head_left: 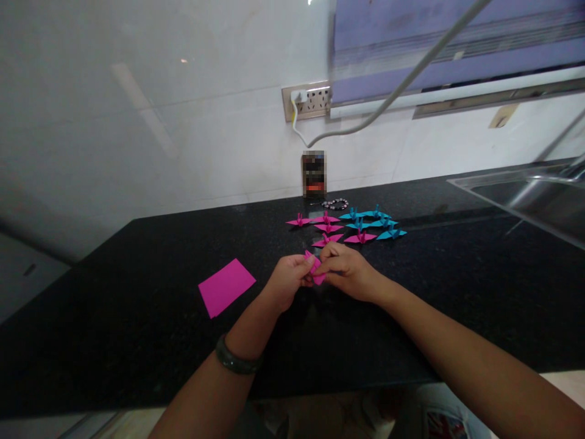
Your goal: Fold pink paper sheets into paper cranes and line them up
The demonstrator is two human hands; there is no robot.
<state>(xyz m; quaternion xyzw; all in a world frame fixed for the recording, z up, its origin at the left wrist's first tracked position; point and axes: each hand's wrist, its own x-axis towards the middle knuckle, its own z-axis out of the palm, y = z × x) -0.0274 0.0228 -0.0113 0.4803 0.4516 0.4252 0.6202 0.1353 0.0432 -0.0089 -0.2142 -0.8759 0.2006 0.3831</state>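
A small piece of folded pink paper (317, 277) is held between both hands above the dark countertop. My left hand (289, 277) pinches it from the left, thumb on top. From the right, the fingers of my right hand (347, 271) close on the same paper. Parts of the paper are hidden behind the fingers. Just beyond the hands stand several pink paper cranes (327, 227) and several blue paper cranes (382, 223). Flat on the counter, left of my left hand, lies pink square paper (226, 288).
The black countertop (150, 268) runs back to a white wall. A phone-like object (314, 175), its face blurred, leans there beside a beaded bracelet (336, 205). Above is a wall socket (307, 101) with a plugged-in white cable (365, 122). A metal sink (539, 195) is at right.
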